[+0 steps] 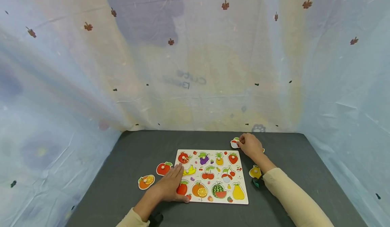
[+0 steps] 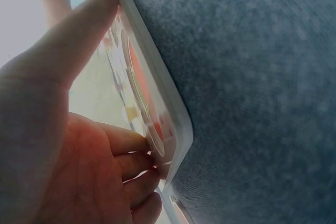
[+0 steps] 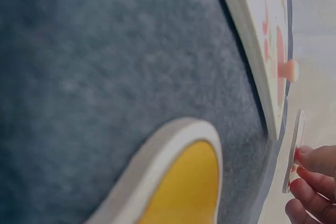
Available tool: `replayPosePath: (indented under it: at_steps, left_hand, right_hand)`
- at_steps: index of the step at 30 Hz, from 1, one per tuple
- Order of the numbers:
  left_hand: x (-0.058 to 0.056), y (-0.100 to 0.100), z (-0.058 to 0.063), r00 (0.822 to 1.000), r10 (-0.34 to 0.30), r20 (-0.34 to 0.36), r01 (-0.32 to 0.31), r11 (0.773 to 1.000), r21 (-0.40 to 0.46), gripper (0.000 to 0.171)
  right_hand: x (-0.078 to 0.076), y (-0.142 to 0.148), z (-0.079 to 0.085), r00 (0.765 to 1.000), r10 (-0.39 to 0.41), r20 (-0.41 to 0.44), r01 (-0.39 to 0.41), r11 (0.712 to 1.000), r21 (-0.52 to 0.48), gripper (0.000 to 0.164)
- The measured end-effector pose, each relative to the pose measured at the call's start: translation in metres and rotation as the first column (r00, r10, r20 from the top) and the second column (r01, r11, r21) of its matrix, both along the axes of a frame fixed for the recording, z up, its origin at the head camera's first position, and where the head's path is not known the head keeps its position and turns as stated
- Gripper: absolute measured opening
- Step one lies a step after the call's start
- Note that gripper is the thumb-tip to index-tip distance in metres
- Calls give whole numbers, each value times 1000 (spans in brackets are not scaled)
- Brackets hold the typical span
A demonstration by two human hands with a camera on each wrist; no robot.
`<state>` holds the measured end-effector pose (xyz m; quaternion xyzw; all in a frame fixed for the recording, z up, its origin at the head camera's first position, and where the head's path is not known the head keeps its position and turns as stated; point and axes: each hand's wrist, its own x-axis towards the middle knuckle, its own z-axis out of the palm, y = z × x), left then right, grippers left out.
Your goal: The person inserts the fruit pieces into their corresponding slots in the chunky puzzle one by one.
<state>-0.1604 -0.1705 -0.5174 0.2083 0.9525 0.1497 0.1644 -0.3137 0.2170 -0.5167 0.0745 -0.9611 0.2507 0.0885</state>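
A white fruit peg puzzle board [image 1: 195, 178] lies on the dark table. My left hand [image 1: 170, 184] rests on its left side, fingers stretched over the surface; in the left wrist view the thumb [image 2: 86, 27] lies along the board's edge. Beyond the board's far right corner, my right hand [image 1: 251, 145] pinches a small puzzle piece [image 1: 234, 143] with red, white and green on it. The right wrist view shows this thin piece [image 3: 295, 153] raised edge-on between thumb and fingertips. Pegged fruits, such as a strawberry [image 1: 233, 158] and grapes [image 1: 203, 159], show on the board.
Left of the board lie a red fruit piece [image 1: 163, 169] and an orange piece [image 1: 146, 182]. A yellow piece [image 1: 254, 172] lies on the right beside the right forearm, near a dark green object [image 1: 256, 183]. A patterned curtain [image 1: 195, 67] rises behind the table [image 1: 146, 145].
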Motion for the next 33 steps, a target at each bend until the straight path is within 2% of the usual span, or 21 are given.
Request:
replayPosePath:
  at_steps: [13,17,33]
  left_hand:
    - [-2,-1,-5,1000,-8,-15,8,1000,-9,128]
    - [-2,-2,-5,1000,-12,-19,12,1000,-7,128]
    - [-2,-2,-3,1000,-11,-19,11,1000,-10,128]
  right_hand:
    - [22,-3,-2,989,76,-129,-75,997,9,15]
    - [29,-5,-2,988,87,-129,-82,996,39,15]
    - [58,-15,5,982,159,-98,-154,987,54,13]
